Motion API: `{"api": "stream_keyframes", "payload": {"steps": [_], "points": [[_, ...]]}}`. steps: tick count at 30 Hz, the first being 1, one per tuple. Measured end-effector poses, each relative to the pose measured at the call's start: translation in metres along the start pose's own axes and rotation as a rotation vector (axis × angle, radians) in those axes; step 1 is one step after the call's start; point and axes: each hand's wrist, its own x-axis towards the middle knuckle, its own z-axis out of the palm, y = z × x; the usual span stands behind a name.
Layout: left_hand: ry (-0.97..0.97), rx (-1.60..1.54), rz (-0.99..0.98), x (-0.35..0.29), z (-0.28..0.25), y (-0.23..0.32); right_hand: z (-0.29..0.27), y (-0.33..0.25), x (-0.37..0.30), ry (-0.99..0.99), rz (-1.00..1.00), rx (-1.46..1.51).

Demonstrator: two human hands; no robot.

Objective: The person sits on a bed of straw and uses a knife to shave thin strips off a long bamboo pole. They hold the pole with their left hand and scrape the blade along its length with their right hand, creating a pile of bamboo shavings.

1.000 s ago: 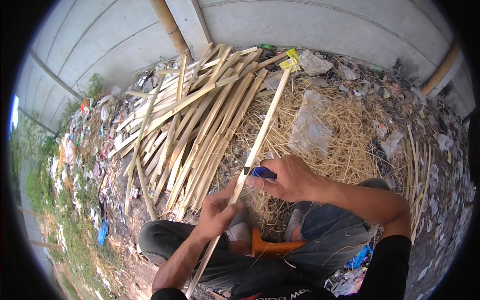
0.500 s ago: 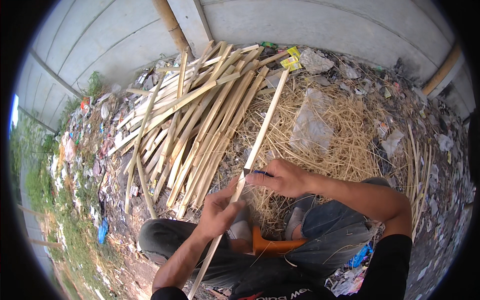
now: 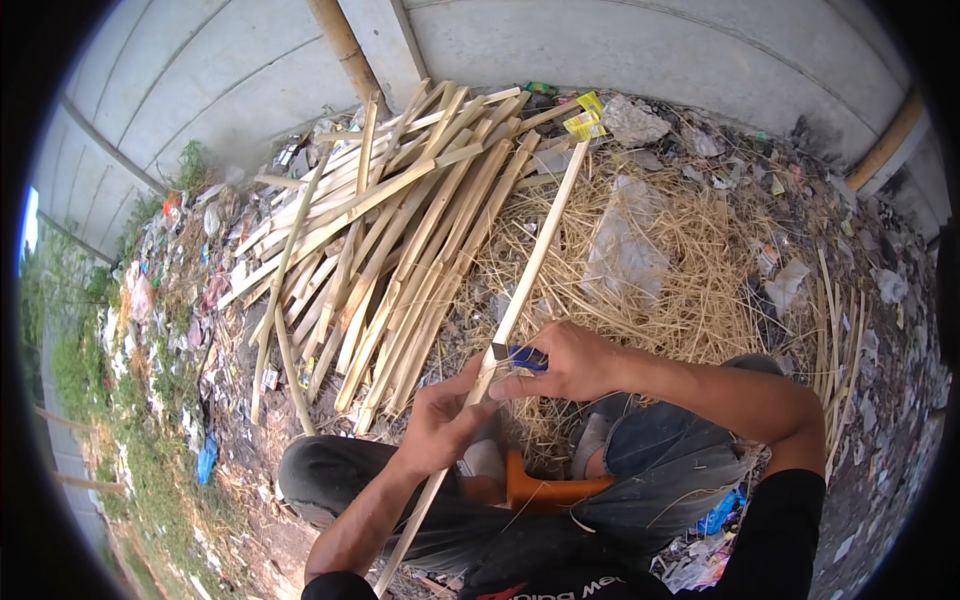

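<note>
The pale bamboo strip (image 3: 521, 290) lies aslant in front of the person, its far end free in the air over the litter, its near end running down past the left forearm toward the lower edge. Above the hands the strip has open room on both sides — the pile of split strips (image 3: 400, 240) lies to its left and the loose shavings (image 3: 700, 265) to its right. Below, it crosses over the left thigh (image 3: 340, 485), with less space.

The left hand (image 3: 440, 415) pinches the strip between thumb and fingers. Just above that grip, the right hand (image 3: 563, 362) is curled around a blue-handled knife (image 3: 528, 358), its dark blade touching the strip; the right thumb points toward the left fingertips.

Between the legs shows an orange plastic piece (image 3: 550, 490), partly hidden by the trousers. A clear plastic sheet (image 3: 625, 245) rests on the shavings, and a yellow packet (image 3: 586, 122) lies beside a grey rock (image 3: 635, 122) — its contents cannot be told. Thinner strips (image 3: 838, 340) lie at far right. The pale panel wall (image 3: 640, 50) bounds the far side.
</note>
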Motion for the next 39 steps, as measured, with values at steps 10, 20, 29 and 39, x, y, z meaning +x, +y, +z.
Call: {"api": "stream_keyframes", "payload": {"steps": [10,20,29,39], "points": [[-0.007,0.026,0.078,0.003,-0.001,-0.004,0.023,0.003,-0.007,0.413,-0.146,-0.242],[-0.031,0.038,0.086,0.004,-0.003,-0.009,0.011,0.003,0.001,0.064,0.075,0.019],[-0.017,0.104,0.075,0.006,-0.005,-0.008,0.010,0.010,0.006,0.055,0.100,0.029],[-0.036,0.049,0.081,0.008,-0.005,-0.015,0.021,0.008,0.002,0.097,0.025,-0.088]]}}
